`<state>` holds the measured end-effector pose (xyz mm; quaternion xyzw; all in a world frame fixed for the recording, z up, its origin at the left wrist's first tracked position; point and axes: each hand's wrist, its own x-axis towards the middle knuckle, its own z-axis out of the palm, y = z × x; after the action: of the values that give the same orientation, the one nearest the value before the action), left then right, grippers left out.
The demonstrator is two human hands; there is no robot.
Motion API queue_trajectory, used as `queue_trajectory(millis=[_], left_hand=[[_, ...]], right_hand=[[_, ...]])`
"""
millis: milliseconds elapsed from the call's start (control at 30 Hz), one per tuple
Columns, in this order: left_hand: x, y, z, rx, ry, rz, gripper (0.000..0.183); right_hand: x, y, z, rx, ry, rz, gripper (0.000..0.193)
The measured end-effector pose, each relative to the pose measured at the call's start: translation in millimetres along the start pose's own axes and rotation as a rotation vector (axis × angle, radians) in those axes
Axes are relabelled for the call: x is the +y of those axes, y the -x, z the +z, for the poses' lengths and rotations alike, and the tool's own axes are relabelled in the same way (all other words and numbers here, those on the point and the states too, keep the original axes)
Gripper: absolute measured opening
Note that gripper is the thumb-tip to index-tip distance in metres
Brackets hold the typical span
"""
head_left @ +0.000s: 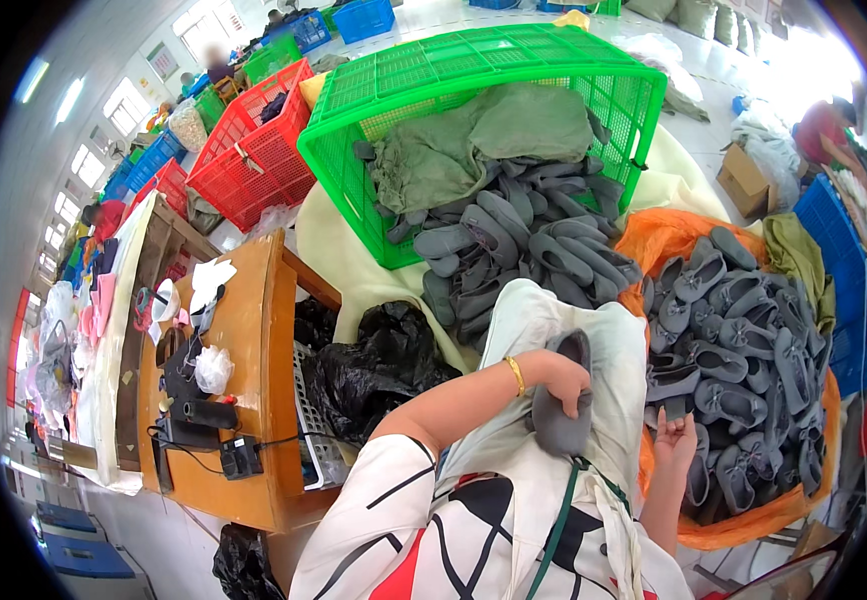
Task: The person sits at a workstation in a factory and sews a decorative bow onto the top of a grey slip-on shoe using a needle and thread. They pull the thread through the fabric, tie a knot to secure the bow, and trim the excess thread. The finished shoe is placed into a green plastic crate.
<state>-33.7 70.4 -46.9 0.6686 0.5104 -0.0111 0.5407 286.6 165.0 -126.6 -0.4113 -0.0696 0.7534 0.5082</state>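
Note:
My left hand [566, 384], with a gold bracelet at the wrist, is closed round a plain grey fabric shoe [561, 428] over my lap. The shoe lies lengthwise on the white cloth [619, 365] covering my legs. To the right, my right hand [674, 442] is palm up with its fingers curled. A small dark grey piece [676, 408] shows at its fingertips; what it is I cannot make out. Beside that hand, grey shoes with bows [729, 400] are heaped in an orange sack [744, 528].
Ahead, a green plastic crate [484, 60] lies tipped on its side, plain grey shoes [514, 230] spilling out toward me. A wooden table [254, 400] and a black plastic bag [379, 365] stand at left. Red crates [249, 160] are behind; a blue crate [849, 275] is far right.

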Motion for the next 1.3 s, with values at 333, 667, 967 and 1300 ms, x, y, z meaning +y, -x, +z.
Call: queue_trajectory(millis=[333, 667, 967, 1300], left_hand=[[11, 16, 40, 0.393, -0.258, 0.052, 0.035], [12, 44, 71, 0.821, -0.449, 0.166, 0.028], [27, 52, 94, 0.981, -0.039, 0.011, 0.028], [10, 25, 113, 0.859, 0.934, -0.091, 0.024]], right_hand=[[4, 4, 11, 0.091, 0.03, -0.027, 0.026], [5, 3, 13, 0.037, 0.089, -0.049, 0.027], [9, 4, -2, 0.044, 0.119, -0.064, 0.021], [-2, 3, -13, -0.143, 0.217, -0.271, 0.009]])
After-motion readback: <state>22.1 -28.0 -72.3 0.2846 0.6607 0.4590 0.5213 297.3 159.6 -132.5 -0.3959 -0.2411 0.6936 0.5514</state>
